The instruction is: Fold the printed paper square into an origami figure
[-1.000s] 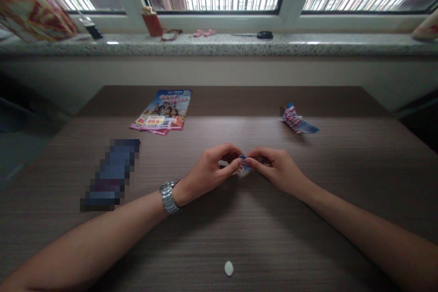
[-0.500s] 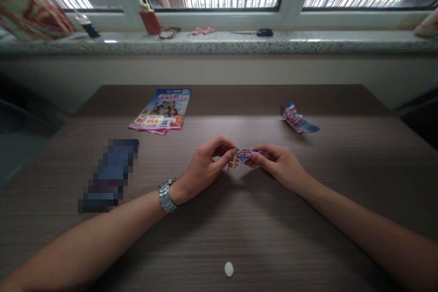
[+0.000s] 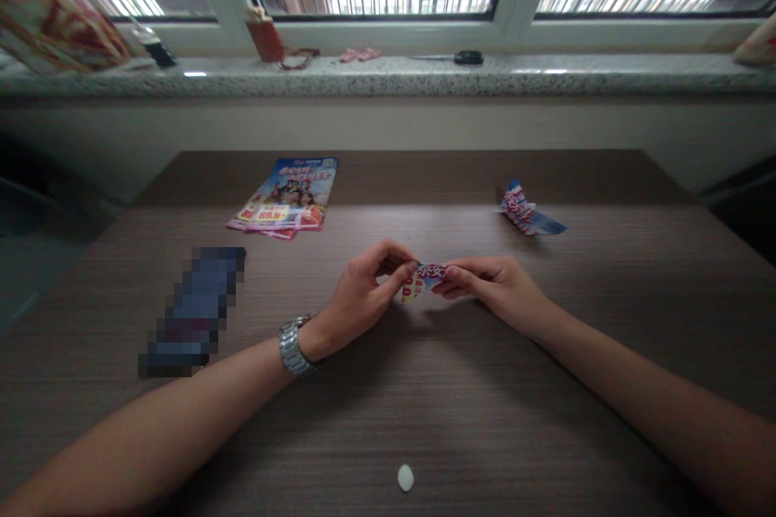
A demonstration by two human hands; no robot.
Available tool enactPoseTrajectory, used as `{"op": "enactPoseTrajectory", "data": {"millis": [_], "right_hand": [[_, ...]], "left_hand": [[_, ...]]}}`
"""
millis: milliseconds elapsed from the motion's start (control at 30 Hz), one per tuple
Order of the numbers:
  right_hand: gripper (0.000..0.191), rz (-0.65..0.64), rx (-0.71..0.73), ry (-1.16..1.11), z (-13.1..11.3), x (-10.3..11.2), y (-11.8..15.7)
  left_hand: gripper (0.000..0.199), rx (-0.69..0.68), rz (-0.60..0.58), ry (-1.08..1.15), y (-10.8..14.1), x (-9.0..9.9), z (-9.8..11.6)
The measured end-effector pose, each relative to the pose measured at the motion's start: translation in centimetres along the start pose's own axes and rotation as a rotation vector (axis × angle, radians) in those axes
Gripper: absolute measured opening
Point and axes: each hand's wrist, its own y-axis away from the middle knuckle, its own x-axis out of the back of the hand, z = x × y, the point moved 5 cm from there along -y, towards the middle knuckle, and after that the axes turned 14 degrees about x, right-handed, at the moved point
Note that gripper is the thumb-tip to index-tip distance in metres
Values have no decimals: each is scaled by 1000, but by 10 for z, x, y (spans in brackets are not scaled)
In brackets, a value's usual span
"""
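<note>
Between my hands, just above the middle of the table, is a small folded paper flyer (image 3: 428, 275) printed in blue, red and yellow. My left hand (image 3: 377, 284) pinches its left end between thumb and fingers. At the other end, my right hand (image 3: 485, 283) grips it with thumb and fingertips, which cover part of the paper. Beyond my right hand lies another folded flyer (image 3: 526, 212), its blue wings raised off the table. A watch with a metal band (image 3: 296, 345) is on my left wrist.
A few flat flyers (image 3: 292, 194) lie stacked at the back left. Nearer is a pixelated dark phone-like object (image 3: 197, 311). A small white oval (image 3: 406, 477) rests at the front of the brown table (image 3: 339, 436). Scissors (image 3: 468, 57) and a red box (image 3: 265, 38) stand on the sill.
My right hand's thumb and fingers have shifted slightly on the folded flyer, with the fingers now drawn together at its right end. My left hand keeps almost the same hold.
</note>
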Motion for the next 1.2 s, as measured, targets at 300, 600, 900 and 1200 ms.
{"op": "enactPoseTrajectory", "data": {"millis": [300,600,900,1200], "right_hand": [[41,-57,-2,-70,4,2,-1],[34,14,76,104,-2,5,-3],[29,-43,290,717,-5,11,-3],[52,-439,576,1175,-2,-19,8]], "left_hand": [[16,17,21,24,-3,4,-8],[15,23,3,7,-3,2,-7],[9,16,-54,-196,-13,4,-10],[5,-164,92,-584,-22,2,-12]]}}
